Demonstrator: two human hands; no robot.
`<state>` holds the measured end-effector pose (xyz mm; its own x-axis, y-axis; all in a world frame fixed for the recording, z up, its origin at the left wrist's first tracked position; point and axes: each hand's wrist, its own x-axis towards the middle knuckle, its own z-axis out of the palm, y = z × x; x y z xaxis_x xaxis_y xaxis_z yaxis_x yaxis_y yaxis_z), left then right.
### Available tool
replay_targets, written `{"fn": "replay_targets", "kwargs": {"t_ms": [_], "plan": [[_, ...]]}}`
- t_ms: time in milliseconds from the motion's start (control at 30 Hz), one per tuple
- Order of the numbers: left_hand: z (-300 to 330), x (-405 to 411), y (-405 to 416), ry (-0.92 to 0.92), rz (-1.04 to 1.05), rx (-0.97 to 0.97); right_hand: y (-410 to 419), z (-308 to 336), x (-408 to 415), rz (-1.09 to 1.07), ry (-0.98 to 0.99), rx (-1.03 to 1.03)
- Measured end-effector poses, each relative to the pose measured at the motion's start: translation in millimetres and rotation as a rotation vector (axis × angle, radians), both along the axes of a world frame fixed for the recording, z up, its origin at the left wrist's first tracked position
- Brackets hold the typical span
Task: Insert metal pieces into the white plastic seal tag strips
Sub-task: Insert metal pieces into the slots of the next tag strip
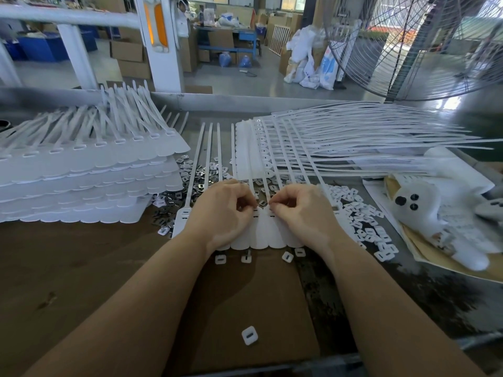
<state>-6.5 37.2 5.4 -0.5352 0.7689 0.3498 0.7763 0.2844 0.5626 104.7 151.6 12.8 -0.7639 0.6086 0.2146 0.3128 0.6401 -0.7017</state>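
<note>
Under our hands lies the seal tag strip (265,235), a white plastic sheet of joined tags with scalloped lower edges, a small slot near each head and thin tails running away from us. It rests flat on the brown cardboard (245,308) in the middle of the bench. Our left hand (223,213) has its fingers curled and pinched at one tag head; our right hand (302,210) is curled the same way at the neighbouring head. What each pinches is too small for us to tell. Just beyond lies a heap of metal pieces (196,183), too many to count. To the left we count one stack of strips (81,172), to the right one fanned pile of strips (326,148). White caps (364,221) lie scattered at right; five loose ones sit near us, one of them (249,335) alone on the cardboard.
</note>
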Motion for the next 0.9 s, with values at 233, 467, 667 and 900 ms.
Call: {"fn": "replay_targets", "kwargs": {"t_ms": [233,467,667,900], "plan": [[-1.1,-0.8,0.4,-0.010,-0.003,-0.001,2.3,3.4,-0.5,-0.001,-0.105,0.028],[-2.0,-1.3,0.3,-0.010,-0.005,0.001,2.4,5.8,-6.0,0.020,-0.226,0.187],[-2.3,-2.7,1.1,-0.010,0.000,-0.008,3.8,8.7,-5.0,0.029,-0.161,0.104],[-1.9,-1.8,0.8,-0.015,-0.007,-0.006,4.2,5.9,-1.3,0.071,-0.108,0.080]]}}
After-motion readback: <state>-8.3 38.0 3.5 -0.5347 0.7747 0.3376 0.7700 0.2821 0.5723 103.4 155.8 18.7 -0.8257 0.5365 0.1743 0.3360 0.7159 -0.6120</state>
